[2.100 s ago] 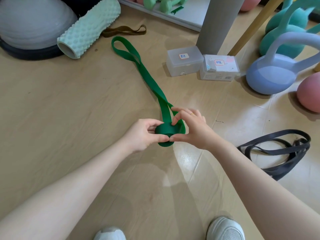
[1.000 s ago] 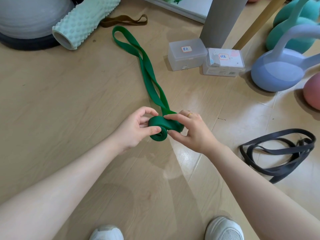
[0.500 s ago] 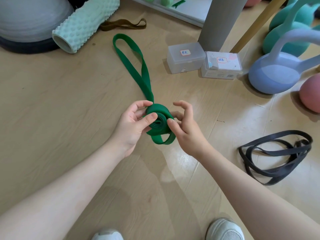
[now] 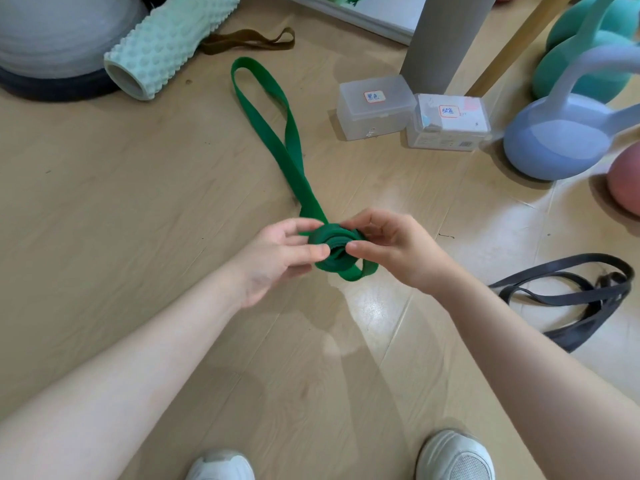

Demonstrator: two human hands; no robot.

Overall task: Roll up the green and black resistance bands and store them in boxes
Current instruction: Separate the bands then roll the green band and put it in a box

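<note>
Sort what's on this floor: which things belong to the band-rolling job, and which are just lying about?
Job: green band, part-rolled between left hand and right hand; black band; two lidded boxes.

Lying about: foam roller, brown band, kettlebells, pink ball, grey dome.

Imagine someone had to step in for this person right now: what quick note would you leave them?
Left hand and right hand both pinch the half-rolled coil of the green band; its loose tail lies stretched across the floor.
Black band lies unrolled on the right.
Two lidded boxes sit beyond, closed.
Done: green roll begun.
Left: finish rolling green, box it, then roll and box black.
</note>
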